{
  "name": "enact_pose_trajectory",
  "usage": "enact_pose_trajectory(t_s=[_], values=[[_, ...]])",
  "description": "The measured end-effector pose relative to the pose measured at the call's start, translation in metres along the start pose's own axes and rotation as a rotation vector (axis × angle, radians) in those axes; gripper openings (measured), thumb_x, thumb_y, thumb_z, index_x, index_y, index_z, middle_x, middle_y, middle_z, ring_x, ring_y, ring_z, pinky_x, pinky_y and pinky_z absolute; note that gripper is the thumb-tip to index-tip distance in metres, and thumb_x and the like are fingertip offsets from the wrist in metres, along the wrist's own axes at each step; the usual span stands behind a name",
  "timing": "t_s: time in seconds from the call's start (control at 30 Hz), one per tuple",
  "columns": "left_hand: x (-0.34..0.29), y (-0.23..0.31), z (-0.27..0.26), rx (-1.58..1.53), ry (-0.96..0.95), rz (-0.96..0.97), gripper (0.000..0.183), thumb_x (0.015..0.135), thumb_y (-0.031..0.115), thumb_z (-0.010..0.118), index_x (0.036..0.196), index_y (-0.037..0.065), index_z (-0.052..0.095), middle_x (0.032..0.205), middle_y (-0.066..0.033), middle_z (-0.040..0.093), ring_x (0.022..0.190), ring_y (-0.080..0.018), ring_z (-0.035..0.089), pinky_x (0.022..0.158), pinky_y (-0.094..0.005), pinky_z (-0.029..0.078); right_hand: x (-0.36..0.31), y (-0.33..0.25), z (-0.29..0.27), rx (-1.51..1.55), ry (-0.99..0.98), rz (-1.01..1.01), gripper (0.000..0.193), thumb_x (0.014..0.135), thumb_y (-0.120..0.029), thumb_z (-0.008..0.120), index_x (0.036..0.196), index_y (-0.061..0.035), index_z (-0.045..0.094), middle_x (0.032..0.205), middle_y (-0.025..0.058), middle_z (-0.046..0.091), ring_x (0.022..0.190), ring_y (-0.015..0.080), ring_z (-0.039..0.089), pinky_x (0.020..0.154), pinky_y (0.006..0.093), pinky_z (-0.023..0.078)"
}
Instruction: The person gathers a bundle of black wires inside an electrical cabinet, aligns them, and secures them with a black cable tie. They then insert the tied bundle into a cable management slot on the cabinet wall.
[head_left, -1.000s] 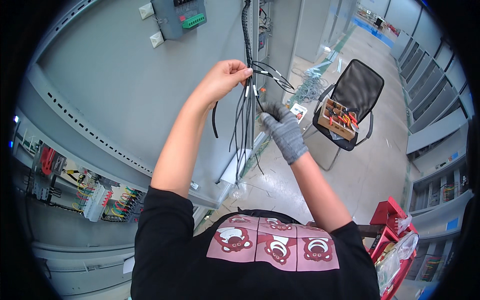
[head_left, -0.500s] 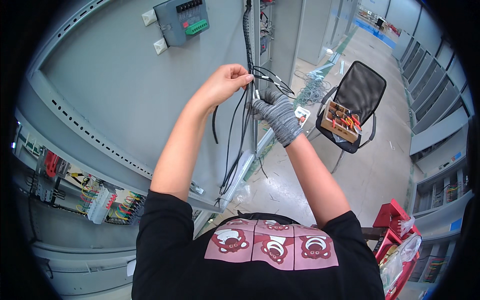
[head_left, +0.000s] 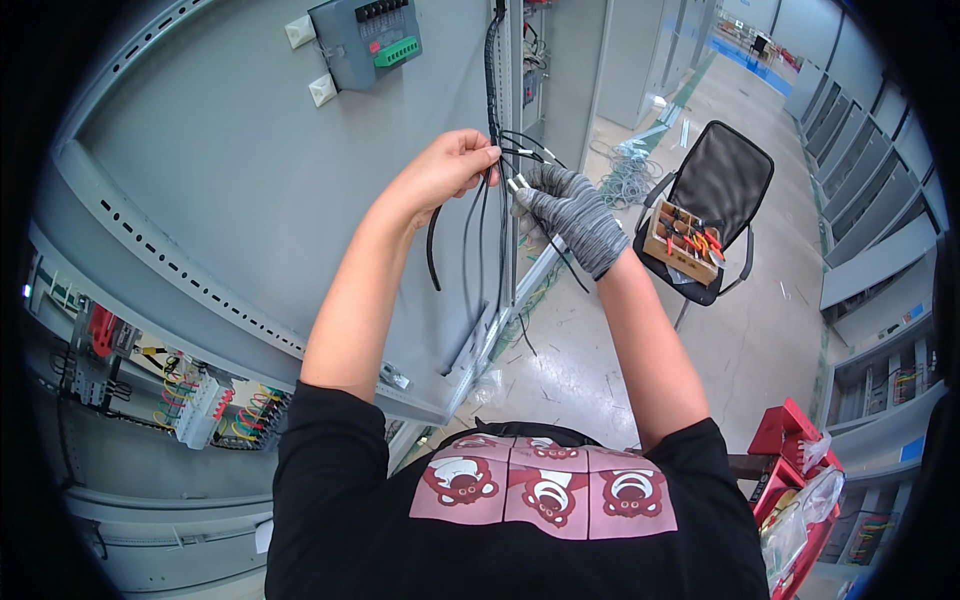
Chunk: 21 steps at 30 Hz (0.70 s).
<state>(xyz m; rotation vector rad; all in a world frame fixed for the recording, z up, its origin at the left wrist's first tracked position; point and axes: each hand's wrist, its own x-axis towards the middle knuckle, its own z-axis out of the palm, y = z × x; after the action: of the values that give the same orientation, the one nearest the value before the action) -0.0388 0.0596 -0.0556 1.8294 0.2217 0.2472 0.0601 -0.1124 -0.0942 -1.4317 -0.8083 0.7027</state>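
A bundle of black wires [head_left: 491, 85], wrapped in its upper part, comes down along the metal cabinet's edge. My bare left hand [head_left: 447, 172] closes thumb and finger on the bundle where it splits into loose strands. Just right of it, my right hand [head_left: 572, 217], in a grey knit glove, pinches wires that carry white marker sleeves [head_left: 517, 183]. Other sleeved wire ends [head_left: 535, 153] stick out to the right above the glove. Several loose strands [head_left: 483, 240] hang below the hands. A short piece of black spiral wrap [head_left: 433, 255] dangles under my left wrist.
A grey module with a green terminal block [head_left: 397, 51] is mounted on the panel [head_left: 240, 170]. To the right, a black chair [head_left: 722, 170] holds a wooden toolbox [head_left: 680, 262]. Coiled wire [head_left: 627, 178] lies on the floor. A red cart [head_left: 790, 445] stands at lower right.
My right hand has moved slightly right and down, drawing sleeved wires away from the bundle. The hanging strands have swung, and their lower ends have left the cabinet's bottom edge. My left hand has barely moved.
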Motion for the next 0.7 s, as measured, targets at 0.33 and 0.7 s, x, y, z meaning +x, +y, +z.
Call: enact_pose_trajectory(t_s=[0.33, 0.7], values=[[0.000, -0.003, 0.001, 0.018, 0.014, -0.001, 0.021, 0.096, 0.029, 0.057, 0.084, 0.013, 0.055, 0.070, 0.0055, 0.055, 0.056, -0.0023, 0.035, 0.051, -0.0193, 0.027, 0.008, 0.011, 0.007, -0.236, 0.143, -0.097, 0.018, 0.086, -0.019, 0.071, 0.090, -0.0015, 0.068, 0.072, 0.0026, 0.064, 0.062, 0.0105, 0.060, 0.059, 0.0270, 0.052], [0.002, -0.002, -0.001, 0.037, -0.004, -0.001, 0.022, 0.096, 0.030, 0.057, 0.082, 0.013, 0.054, 0.070, 0.0057, 0.056, 0.056, -0.0025, 0.034, 0.051, -0.0201, 0.026, 0.002, 0.009, 0.002, -0.090, 0.117, -0.040, 0.018, 0.083, -0.013, 0.074, 0.093, -0.0004, 0.068, 0.076, 0.0030, 0.066, 0.064, 0.0106, 0.063, 0.060, 0.0254, 0.052]])
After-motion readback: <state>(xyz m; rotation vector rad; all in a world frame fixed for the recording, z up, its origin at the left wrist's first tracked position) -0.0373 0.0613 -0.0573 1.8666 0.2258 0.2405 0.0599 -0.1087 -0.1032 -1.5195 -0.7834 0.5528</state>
